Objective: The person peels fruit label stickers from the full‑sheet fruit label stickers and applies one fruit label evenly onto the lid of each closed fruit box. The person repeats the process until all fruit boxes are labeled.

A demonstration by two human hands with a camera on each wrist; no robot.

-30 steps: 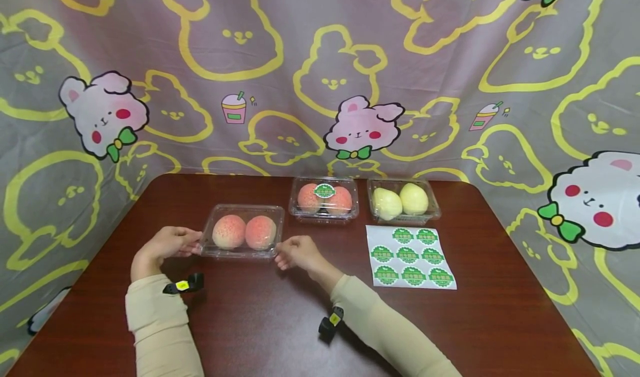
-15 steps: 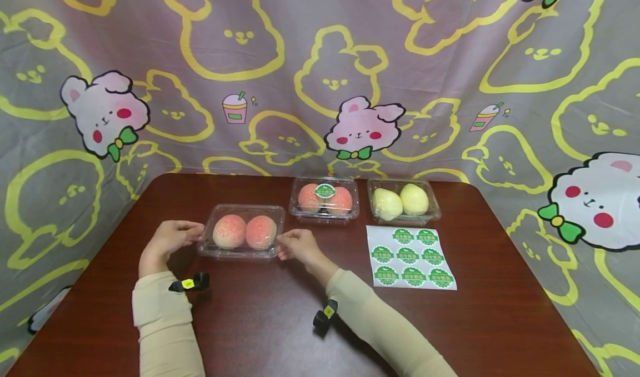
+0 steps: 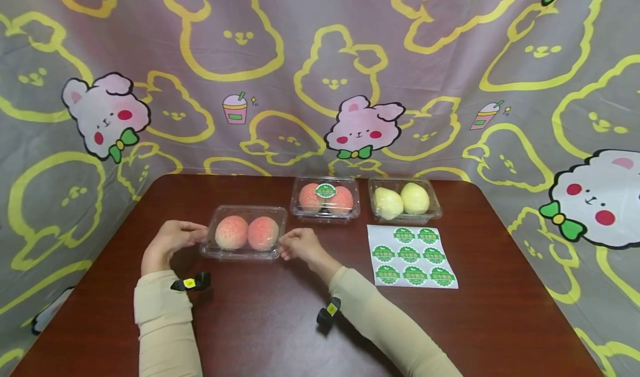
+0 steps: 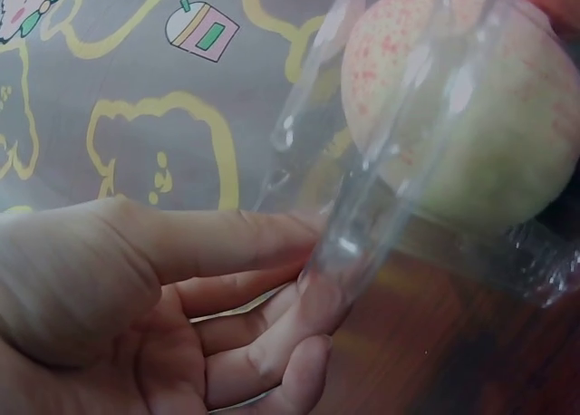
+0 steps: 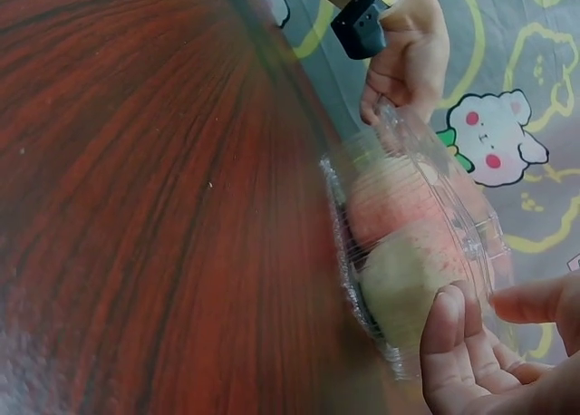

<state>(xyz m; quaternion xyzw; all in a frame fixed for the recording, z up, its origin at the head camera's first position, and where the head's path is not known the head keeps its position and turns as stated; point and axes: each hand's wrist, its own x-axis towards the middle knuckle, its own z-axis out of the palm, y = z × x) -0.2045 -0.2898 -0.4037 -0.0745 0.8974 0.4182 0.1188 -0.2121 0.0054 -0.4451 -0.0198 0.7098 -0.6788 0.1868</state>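
A closed clear plastic fruit box (image 3: pixel 245 211) holds two peaches, one pinkish-cream (image 3: pixel 231 232) and one redder (image 3: pixel 263 234). My left hand (image 3: pixel 172 241) pinches the rim at the box's left end. In the left wrist view, the thumb lies above that rim (image 4: pixel 349 225) and the fingertips below it. My right hand (image 3: pixel 304 246) pinches the rim at the right front corner. The right wrist view shows its thumb and fingertips on either side of the edge. The box looks level; whether its base touches the table I cannot tell.
Behind stands a second peach box (image 3: pixel 325 213) with a round green label (image 3: pixel 326 191) on its lid. Right of it is a box of pale yellow fruit (image 3: pixel 415 198). A white sheet of green stickers (image 3: pixel 413 255) lies in front, its top left spot bare.
My left hand and forearm have shifted a little to the right, and the right fingers sit slightly higher on the box corner. The box has moved very slightly right.
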